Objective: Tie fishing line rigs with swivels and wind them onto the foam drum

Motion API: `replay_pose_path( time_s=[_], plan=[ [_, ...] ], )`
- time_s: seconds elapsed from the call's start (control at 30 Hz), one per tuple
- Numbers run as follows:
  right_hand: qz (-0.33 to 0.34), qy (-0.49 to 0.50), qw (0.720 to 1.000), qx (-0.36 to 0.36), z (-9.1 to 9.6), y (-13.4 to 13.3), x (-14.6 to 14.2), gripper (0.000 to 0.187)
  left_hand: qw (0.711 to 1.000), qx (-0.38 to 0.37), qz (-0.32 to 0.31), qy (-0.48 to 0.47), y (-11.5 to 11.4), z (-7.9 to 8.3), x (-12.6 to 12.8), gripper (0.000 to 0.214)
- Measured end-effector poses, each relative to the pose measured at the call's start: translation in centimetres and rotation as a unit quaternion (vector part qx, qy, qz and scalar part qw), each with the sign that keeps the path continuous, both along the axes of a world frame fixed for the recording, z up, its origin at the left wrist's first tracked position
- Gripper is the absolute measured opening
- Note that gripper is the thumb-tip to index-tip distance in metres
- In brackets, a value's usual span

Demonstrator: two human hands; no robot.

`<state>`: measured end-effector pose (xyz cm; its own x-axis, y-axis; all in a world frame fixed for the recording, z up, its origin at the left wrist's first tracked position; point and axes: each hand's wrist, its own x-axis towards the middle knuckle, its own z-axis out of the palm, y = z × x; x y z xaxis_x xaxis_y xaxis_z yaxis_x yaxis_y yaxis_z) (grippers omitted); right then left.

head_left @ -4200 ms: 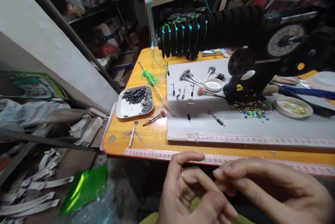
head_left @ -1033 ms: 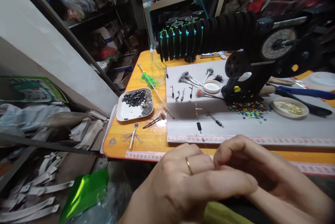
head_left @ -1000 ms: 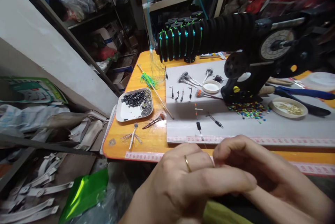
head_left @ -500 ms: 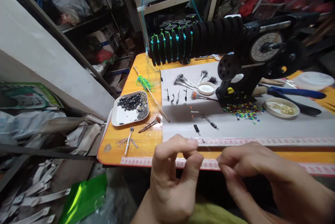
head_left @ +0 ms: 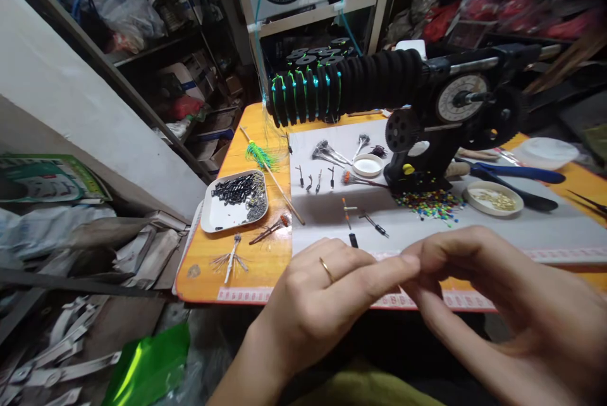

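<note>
My left hand, with a ring on one finger, is closed in a pinch. My right hand is pinched too, and the fingertips of both meet above the table's front edge. Whatever sits between them is too small and covered to make out. Just beyond the hands lie small black-ended pieces with thin stems, one of them an orange-tipped piece and another a black swivel-like piece. Bundles of grey-headed stems rest farther back on the white sheet.
A white tray of black tubes and small metal parts stands left. Behind the hands is a black machine with thread-wound rollers. Coloured beads, a dish of gold-coloured bits and blue-handled pliers lie right.
My left hand has turned over and moved right, its fingertips now meeting those of my right hand. Before, the hands were apart. The camera view has shifted slightly.
</note>
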<state>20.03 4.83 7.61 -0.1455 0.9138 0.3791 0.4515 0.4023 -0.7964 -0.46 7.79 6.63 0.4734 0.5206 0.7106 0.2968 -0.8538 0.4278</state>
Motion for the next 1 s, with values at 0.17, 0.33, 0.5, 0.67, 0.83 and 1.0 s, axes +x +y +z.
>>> replay_pose_path(
  time_s=[0.17, 0.33, 0.5, 0.67, 0.83, 1.0],
  plan=[
    [0.033, 0.015, 0.999, 0.000, 0.3, 0.3, -1.1, 0.015, 0.997, -0.052, 0.000, -0.064, -0.5, 0.5, -0.1, 0.014],
    [0.021, 0.249, 0.966, -0.071, 0.7, 0.1, -2.6, 0.014, 0.951, -0.197, 0.029, -0.235, -1.9, 0.4, 0.6, 0.010],
    [0.095, 0.018, 0.990, 0.104, -1.0, 0.1, -0.7, 0.033, 0.930, -0.256, 0.049, -0.259, -2.6, 0.2, 0.2, 0.009],
    [0.125, -0.141, 0.968, 0.167, -1.5, 0.9, 0.4, 0.023, 0.935, -0.252, 0.069, -0.239, -2.5, -0.1, -0.2, 0.010],
    [0.051, -0.099, 0.987, 0.118, -0.6, 0.4, -0.5, 0.021, 0.953, -0.198, 0.092, -0.211, -1.7, 0.1, -0.4, 0.008],
    [0.066, -0.103, 0.986, 0.112, -0.7, -0.2, -0.1, 0.021, 0.967, -0.156, 0.112, -0.170, -1.1, 0.5, -0.9, 0.008]
  ],
)
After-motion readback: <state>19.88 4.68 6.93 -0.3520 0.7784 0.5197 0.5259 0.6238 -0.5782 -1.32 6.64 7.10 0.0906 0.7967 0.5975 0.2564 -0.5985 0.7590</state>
